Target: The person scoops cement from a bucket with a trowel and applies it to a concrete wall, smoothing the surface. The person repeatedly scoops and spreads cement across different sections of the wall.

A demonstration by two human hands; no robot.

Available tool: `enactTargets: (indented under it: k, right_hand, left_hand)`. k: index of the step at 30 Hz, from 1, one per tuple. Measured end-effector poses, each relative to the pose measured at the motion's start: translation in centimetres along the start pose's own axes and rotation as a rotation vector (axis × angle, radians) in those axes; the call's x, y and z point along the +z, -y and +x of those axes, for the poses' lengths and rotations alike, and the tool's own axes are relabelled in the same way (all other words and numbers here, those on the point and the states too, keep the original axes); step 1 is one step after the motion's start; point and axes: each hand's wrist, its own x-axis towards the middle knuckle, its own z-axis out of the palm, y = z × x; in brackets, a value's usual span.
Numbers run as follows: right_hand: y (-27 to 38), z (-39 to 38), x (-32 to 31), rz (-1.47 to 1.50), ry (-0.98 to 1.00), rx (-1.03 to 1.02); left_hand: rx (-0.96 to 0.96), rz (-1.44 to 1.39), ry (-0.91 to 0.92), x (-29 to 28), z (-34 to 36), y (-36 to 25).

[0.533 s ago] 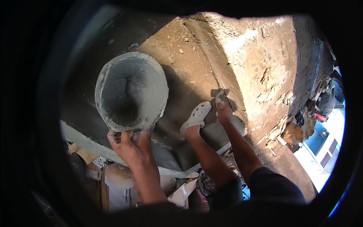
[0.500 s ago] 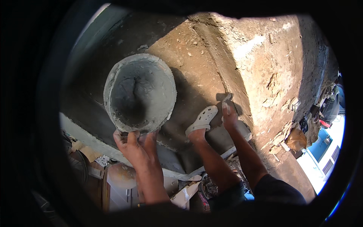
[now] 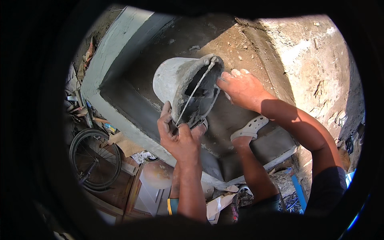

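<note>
The mortar-crusted bucket [image 3: 170, 78] is just above centre, tilted, its mouth toward 4 o'clock and its pale bail handle [image 3: 195, 92] across the opening; tipping looks done, I judge, with grey residue [image 3: 185, 84] left on it (shadow hides how much is inside). At its 6 o'clock the left hand [image 3: 178, 143] pinches the rim; at 3 o'clock the right hand's [image 3: 243, 90] fingers curl by the rim, exact grip unclear. Beyond: a perforated clog [image 3: 251, 128] at 4 o'clock, a bicycle wheel [image 3: 96, 161] at 8
</note>
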Motion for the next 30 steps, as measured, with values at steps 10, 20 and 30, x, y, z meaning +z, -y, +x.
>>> enactTargets:
  k: [10, 20, 30]
  right_hand:
    - [6.1, -4.3, 7.3, 0.937, -0.22, 0.274]
    - [0.9, -1.9, 7.6, 0.997, -0.507, 0.322]
    - [-12.9, 14.4, 11.6, 0.512, -0.592, 0.886]
  left_hand:
    - [-0.229, -0.004, -0.157, -0.4, 2.1, 1.9]
    - [-0.593, -0.389, -0.401, -2.9, 3.3, 2.3]
    - [-0.632, -0.431, -0.406, -3.2, 4.0, 2.9]
